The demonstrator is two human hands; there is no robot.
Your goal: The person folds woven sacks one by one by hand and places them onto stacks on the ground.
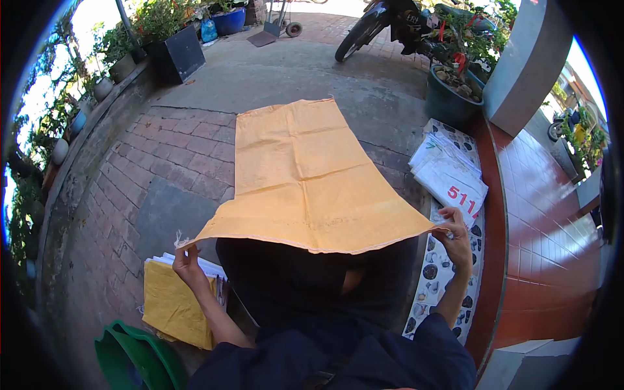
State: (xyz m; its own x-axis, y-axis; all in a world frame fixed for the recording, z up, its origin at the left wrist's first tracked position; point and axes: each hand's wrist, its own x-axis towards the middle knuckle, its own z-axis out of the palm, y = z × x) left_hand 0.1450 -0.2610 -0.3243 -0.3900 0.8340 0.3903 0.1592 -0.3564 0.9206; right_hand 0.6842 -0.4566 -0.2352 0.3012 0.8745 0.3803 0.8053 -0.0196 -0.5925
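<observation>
A yellow-orange woven sack (302, 172) is spread out over my knees, creased in a grid of folds, its far end reaching out over the paving. At its near left corner, where loose threads hang, my left hand (188, 261) pinches the edge. My right hand (455, 234) grips the near right corner between thumb and fingers. The near edge sags between both hands. Beside my left forearm lies a stack of folded yellow sacks (174, 302) with white ones. Close to my right hand, folded white sacks (450, 174) with red digits rest on the pebbled ledge.
Green plastic containers (138, 357) stand at the lower left. A pebble-set ledge (429, 273) and a red tiled step (543, 227) run along my right. Ahead are a motorcycle (390, 29), a large planter with stones (455, 94), a black planter (175, 55) and a hand truck (270, 32).
</observation>
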